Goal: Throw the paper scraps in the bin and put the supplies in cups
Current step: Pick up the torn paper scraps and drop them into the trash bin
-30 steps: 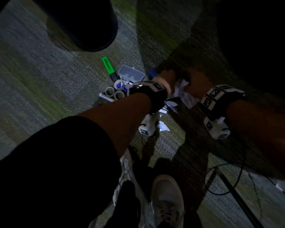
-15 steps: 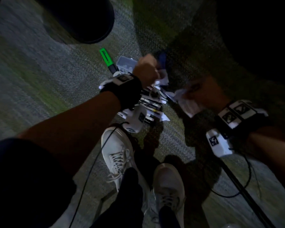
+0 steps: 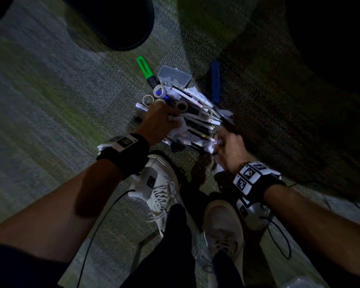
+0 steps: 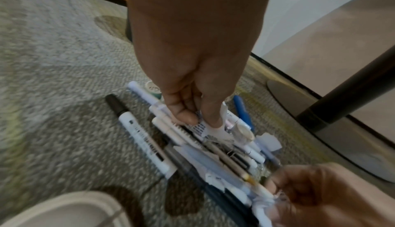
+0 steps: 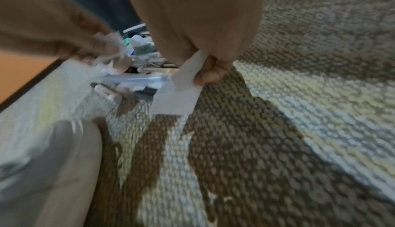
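Note:
A heap of pens, markers, tape rolls and white paper scraps (image 3: pixel 187 121) lies on the carpet in front of my shoes. My left hand (image 3: pixel 168 119) is on the heap's near left side. In the left wrist view, that left hand (image 4: pixel 198 121) pinches a printed paper scrap (image 4: pixel 203 127) between thumb and fingers. My right hand (image 3: pixel 218 144) is at the heap's near right end, curled round crumpled paper (image 3: pixel 209 147). From the right wrist view, a flat white strip (image 5: pixel 179 94) hangs from its fingers (image 5: pixel 210 75). The black bin (image 3: pixel 112 23) stands beyond, at the upper left.
A green highlighter (image 3: pixel 145 68), a clear plastic box (image 3: pixel 174 76) and a blue pen-like thing (image 3: pixel 215 80) lie at the heap's far side. My white shoes (image 3: pixel 160 183) stand just short of the heap. Cables (image 3: pixel 283 242) trail on the carpet at right. A dark post on a metal base (image 4: pixel 346 99) stands nearby.
My left hand has come back from the far part of the heap to its near left side and pinches a scrap. My right hand, still holding paper, has drawn in to the heap.

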`<act>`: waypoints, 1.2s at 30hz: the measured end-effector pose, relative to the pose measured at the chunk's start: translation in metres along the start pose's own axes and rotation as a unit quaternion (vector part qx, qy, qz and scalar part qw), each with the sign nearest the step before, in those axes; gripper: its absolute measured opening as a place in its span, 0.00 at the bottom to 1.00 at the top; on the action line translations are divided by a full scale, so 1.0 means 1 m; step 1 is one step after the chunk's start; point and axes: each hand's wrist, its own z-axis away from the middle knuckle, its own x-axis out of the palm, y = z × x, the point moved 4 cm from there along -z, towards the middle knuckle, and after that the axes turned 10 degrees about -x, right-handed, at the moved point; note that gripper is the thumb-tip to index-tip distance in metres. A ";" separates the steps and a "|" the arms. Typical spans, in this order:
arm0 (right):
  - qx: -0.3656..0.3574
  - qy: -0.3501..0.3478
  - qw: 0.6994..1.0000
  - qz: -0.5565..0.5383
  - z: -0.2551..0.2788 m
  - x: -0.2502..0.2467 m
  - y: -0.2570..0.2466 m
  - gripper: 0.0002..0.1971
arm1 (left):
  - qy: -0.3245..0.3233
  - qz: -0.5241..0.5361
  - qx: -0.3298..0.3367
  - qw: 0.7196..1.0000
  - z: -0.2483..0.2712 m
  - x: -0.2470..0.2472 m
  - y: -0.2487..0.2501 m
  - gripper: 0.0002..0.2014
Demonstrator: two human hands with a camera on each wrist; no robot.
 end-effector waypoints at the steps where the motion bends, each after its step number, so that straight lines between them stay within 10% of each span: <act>1: -0.008 0.000 1.000 0.015 0.000 -0.001 -0.002 0.06 | -0.010 0.005 -0.002 1.000 0.002 0.003 -0.005 0.10; 6: 0.079 -0.035 0.995 -0.052 -0.011 -0.017 0.002 0.06 | -0.004 -0.006 0.008 1.000 0.012 0.001 -0.015 0.06; 14: 0.024 -0.035 0.998 -0.046 -0.033 -0.075 -0.003 0.09 | -0.001 -0.001 -0.009 1.000 0.017 -0.022 -0.026 0.08; 20: 0.021 0.007 0.998 -0.050 -0.054 -0.094 -0.001 0.22 | -0.131 -0.065 0.001 0.989 0.030 0.012 -0.020 0.10; 25: 0.027 -0.019 0.999 0.021 -0.067 -0.086 -0.002 0.28 | -0.080 -0.061 -0.009 0.995 0.016 0.027 -0.038 0.17; 36: -0.013 -0.008 0.999 0.038 -0.072 -0.081 -0.001 0.13 | -0.029 -0.076 -0.013 0.997 0.020 0.030 -0.015 0.17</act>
